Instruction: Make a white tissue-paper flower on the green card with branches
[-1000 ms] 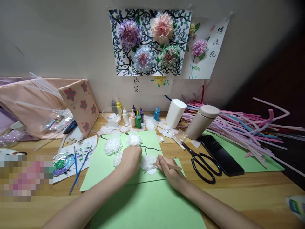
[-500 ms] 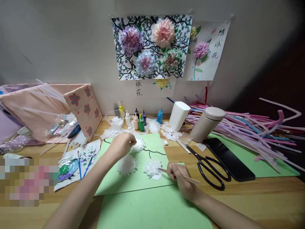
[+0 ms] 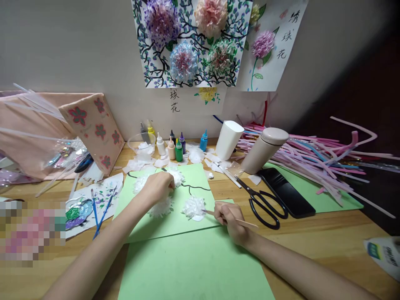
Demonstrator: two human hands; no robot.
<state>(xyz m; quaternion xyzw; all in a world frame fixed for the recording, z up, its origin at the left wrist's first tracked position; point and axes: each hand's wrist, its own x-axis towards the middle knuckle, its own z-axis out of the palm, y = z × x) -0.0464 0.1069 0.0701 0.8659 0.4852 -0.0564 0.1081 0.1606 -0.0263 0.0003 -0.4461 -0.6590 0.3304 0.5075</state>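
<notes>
A green sheet [image 3: 193, 179] with a black drawn branch lies on the wooden table, with several white tissue puffs on it. My left hand [image 3: 158, 187] is closed, its fingertips pinching at the white puff [image 3: 178, 177] near the top of the sheet, above another puff [image 3: 161, 207]. My right hand [image 3: 229, 216] is shut on a thin wooden stick [image 3: 246, 223], whose tip touches the right-hand white puff [image 3: 193, 207]. A second, bare green sheet [image 3: 193, 266] lies nearer to me.
Black scissors [image 3: 262, 204] and a dark phone [image 3: 286, 192] lie right of my hand. Small paint bottles [image 3: 175, 146], a white cup [image 3: 229, 140], a beige flask [image 3: 265, 150] and a heap of pink strips [image 3: 325, 160] line the back. Brushes [image 3: 100, 212] and a palette lie left.
My left hand left the lower puff, went up the sheet and now pinches at the upper puff. My right hand stayed by the right puff with the stick. The camera shifted.
</notes>
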